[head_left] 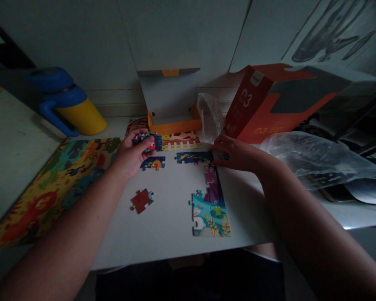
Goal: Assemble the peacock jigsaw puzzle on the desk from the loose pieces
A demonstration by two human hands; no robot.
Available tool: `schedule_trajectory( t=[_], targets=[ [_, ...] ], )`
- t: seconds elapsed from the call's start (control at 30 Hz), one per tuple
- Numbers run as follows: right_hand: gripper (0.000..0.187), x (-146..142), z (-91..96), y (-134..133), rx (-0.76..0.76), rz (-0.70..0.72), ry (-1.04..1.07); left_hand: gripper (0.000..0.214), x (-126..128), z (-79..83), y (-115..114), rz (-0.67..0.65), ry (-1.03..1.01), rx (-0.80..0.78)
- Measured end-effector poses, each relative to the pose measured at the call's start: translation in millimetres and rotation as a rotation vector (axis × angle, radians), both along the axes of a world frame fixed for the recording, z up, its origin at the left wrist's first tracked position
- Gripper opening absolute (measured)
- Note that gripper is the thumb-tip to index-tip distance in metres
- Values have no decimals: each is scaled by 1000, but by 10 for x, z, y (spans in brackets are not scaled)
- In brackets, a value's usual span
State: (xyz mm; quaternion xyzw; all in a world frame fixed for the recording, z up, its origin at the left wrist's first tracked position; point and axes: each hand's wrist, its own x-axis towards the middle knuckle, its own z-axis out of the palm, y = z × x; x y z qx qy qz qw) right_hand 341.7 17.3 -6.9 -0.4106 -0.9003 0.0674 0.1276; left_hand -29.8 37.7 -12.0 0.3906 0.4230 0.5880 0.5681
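While the left hand grips some joined jigsaw pieces pretty firmly, the right hand lies open around 2 o'clock, just touching a blue jigsaw strip.

The left hand and right hand are bare, as are the left forearm and right forearm, which run in from the lower corners of the view. Dark clothing fills the bottom edge, probably trousers, though the dim light makes it hard to be sure. A thin pale hem shows just above it on the right.
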Motion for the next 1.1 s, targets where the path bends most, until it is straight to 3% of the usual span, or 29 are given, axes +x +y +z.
schedule_trajectory(
  t=[0.53,0.77,1.1],
  targets=[
    [37,-54,8,-22,23,-29,-14,46,-15,-12,13,-3,15,8],
    [42,14,10,3,10,1,-6,45,3,2,8,1,6,0],
    [38,-107,68,-21,4,-32,-9,44,-17,-6,3,-12,15,6]
  ],
)
